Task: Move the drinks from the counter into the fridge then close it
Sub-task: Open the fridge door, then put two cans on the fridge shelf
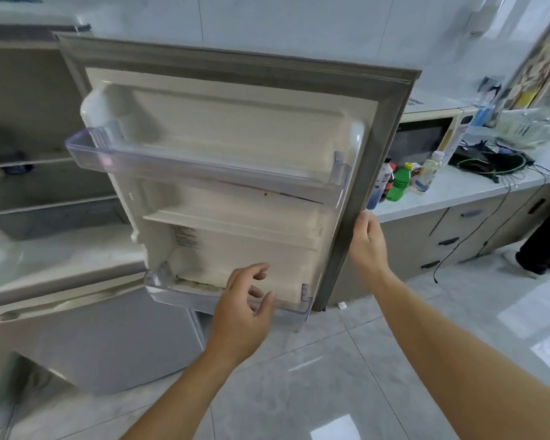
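The fridge door (378,173) stands wide open, its inner side facing me, with two clear door bins (204,166) holding nothing. The fridge interior (38,185) shows at the left with its shelves. My right hand (367,246) rests on the door's outer edge, fingers wrapped round the rim. My left hand (245,309) hovers with loosely spread fingers in front of the lower bin (286,312), holding nothing. On the white counter (458,188) behind the door stand the drinks: a green bottle (399,182), a clear bottle (427,173) and darker bottles (383,182) partly hidden by the door.
A microwave (423,138) sits on the counter behind the bottles. Tangled black and green cables (496,163) and a clear basket (527,125) lie farther right. Cabinet drawers (448,239) run below. A dark object (546,249) stands on the tiled floor at right.
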`<action>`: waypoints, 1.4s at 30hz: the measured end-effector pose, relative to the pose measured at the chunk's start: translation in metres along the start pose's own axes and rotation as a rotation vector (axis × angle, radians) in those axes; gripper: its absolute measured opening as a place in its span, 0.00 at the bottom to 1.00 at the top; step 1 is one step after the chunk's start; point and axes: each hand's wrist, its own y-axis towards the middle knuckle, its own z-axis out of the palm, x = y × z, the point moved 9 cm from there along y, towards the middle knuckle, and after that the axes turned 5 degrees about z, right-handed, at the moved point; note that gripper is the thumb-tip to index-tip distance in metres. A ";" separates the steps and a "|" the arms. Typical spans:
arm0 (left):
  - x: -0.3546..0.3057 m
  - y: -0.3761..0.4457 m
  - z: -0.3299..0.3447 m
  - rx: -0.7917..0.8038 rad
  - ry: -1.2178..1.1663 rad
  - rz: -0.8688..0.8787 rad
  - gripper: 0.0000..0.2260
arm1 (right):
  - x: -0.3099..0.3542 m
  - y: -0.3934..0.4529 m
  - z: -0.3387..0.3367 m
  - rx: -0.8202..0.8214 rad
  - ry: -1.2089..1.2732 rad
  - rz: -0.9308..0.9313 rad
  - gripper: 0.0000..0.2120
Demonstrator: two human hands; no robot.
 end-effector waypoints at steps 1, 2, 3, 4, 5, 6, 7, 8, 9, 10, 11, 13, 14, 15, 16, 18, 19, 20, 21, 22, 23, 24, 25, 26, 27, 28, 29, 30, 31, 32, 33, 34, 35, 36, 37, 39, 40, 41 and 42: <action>0.004 0.006 0.003 -0.018 0.007 -0.030 0.20 | 0.000 0.010 0.002 0.023 -0.005 -0.012 0.13; 0.006 0.012 0.007 -0.037 0.017 -0.054 0.20 | 0.000 0.020 0.004 0.047 -0.011 -0.030 0.12; 0.008 0.018 0.013 -0.053 0.030 -0.071 0.20 | 0.001 0.030 0.006 0.069 -0.015 -0.057 0.11; 0.007 0.025 0.020 -0.065 0.043 -0.081 0.20 | 0.002 0.039 0.009 0.090 -0.017 -0.091 0.10; 0.005 0.033 0.029 -0.076 0.056 -0.087 0.20 | 0.004 0.048 0.011 0.107 -0.017 -0.127 0.09; 0.003 0.041 0.039 -0.083 0.067 -0.091 0.20 | 0.004 0.058 0.013 0.122 -0.016 -0.151 0.09; 0.000 0.051 0.049 -0.091 0.075 -0.097 0.20 | 0.003 0.069 0.015 0.142 -0.012 -0.158 0.10; -0.002 0.061 0.061 -0.102 0.082 -0.107 0.21 | 0.000 0.081 0.018 0.171 -0.009 -0.154 0.11; -0.005 0.071 0.073 -0.119 0.088 -0.125 0.22 | -0.002 0.094 0.021 0.207 -0.007 -0.149 0.13; -0.006 0.080 0.086 -0.135 0.093 -0.148 0.23 | -0.005 0.107 0.025 0.249 -0.008 -0.142 0.14; -0.008 0.089 0.098 -0.149 0.100 -0.172 0.24 | -0.007 0.119 0.028 0.293 -0.010 -0.131 0.17; -0.013 0.108 0.121 -0.168 0.126 -0.207 0.27 | -0.010 0.141 0.033 0.380 0.001 -0.106 0.20; -0.014 0.117 0.132 -0.172 0.138 -0.224 0.28 | -0.010 0.151 0.035 0.414 0.002 -0.100 0.21; -0.016 0.125 0.142 -0.172 0.148 -0.244 0.28 | -0.010 0.160 0.037 0.443 -0.004 -0.102 0.21; -0.016 0.132 0.150 -0.169 0.157 -0.263 0.29 | -0.009 0.169 0.040 0.469 -0.015 -0.106 0.21; -0.016 0.144 0.166 -0.156 0.178 -0.286 0.29 | -0.008 0.186 0.045 0.514 -0.027 -0.110 0.21; -0.014 0.149 0.171 -0.151 0.181 -0.297 0.29 | -0.007 0.192 0.047 0.537 -0.027 -0.113 0.20; -0.011 0.154 0.174 -0.160 0.180 -0.305 0.29 | -0.006 0.196 0.050 0.555 -0.037 -0.143 0.18; -0.010 0.160 0.176 -0.185 0.185 -0.311 0.28 | -0.004 0.200 0.052 0.565 -0.056 -0.197 0.16; -0.010 0.166 0.175 -0.227 0.204 -0.309 0.27 | -0.003 0.203 0.052 0.567 -0.061 -0.240 0.14; -0.010 0.173 0.172 -0.282 0.225 -0.298 0.24 | -0.003 0.208 0.052 0.558 -0.045 -0.253 0.13; -0.012 0.178 0.168 -0.345 0.237 -0.285 0.19 | -0.004 0.212 0.052 0.548 -0.016 -0.242 0.13; -0.013 0.181 0.164 -0.410 0.239 -0.272 0.15 | -0.005 0.217 0.052 0.535 -0.003 -0.230 0.14; -0.014 0.183 0.161 -0.467 0.241 -0.253 0.11 | -0.006 0.220 0.053 0.525 -0.003 -0.230 0.14; -0.018 0.184 0.160 -0.510 0.245 -0.212 0.08 | -0.007 0.222 0.054 0.520 -0.018 -0.238 0.14; -0.023 0.185 0.162 -0.529 0.253 -0.147 0.06 | -0.009 0.225 0.054 0.517 -0.026 -0.240 0.14; -0.030 0.187 0.169 -0.524 0.262 -0.070 0.06 | -0.012 0.228 0.054 0.516 -0.027 -0.232 0.13; -0.037 0.189 0.180 -0.494 0.268 -0.002 0.06 | -0.015 0.231 0.053 0.520 -0.030 -0.222 0.11; -0.040 0.193 0.193 -0.443 0.267 0.042 0.06 | -0.017 0.234 0.052 0.529 -0.044 -0.221 0.09; -0.037 0.198 0.206 -0.384 0.254 0.051 0.08 | -0.020 0.239 0.052 0.541 -0.058 -0.220 0.07; -0.030 0.202 0.218 -0.334 0.223 0.028 0.11 | -0.023 0.243 0.052 0.552 -0.072 -0.217 0.09; -0.020 0.205 0.227 -0.300 0.184 -0.009 0.13 | -0.026 0.249 0.051 0.560 -0.081 -0.204 0.12; -0.010 0.207 0.233 -0.280 0.159 -0.042 0.15 | -0.029 0.255 0.051 0.562 -0.086 -0.182 0.15; -0.001 0.208 0.238 -0.262 0.160 -0.064 0.17 | -0.032 0.261 0.050 0.559 -0.095 -0.169 0.17; 0.006 0.209 0.244 -0.244 0.179 -0.076 0.18 | -0.034 0.268 0.049 0.553 -0.112 -0.170 0.18; 0.015 0.211 0.256 -0.208 0.197 -0.086 0.19 | -0.040 0.281 0.048 0.536 -0.153 -0.171 0.17; 0.019 0.212 0.262 -0.197 0.190 -0.092 0.19 | -0.045 0.289 0.047 0.525 -0.170 -0.166 0.16; 0.023 0.215 0.269 -0.188 0.185 -0.099 0.20 | -0.051 0.298 0.045 0.511 -0.187 -0.158 0.15; 0.027 0.217 0.276 -0.175 0.186 -0.110 0.20 | -0.058 0.306 0.043 0.491 -0.207 -0.144 0.14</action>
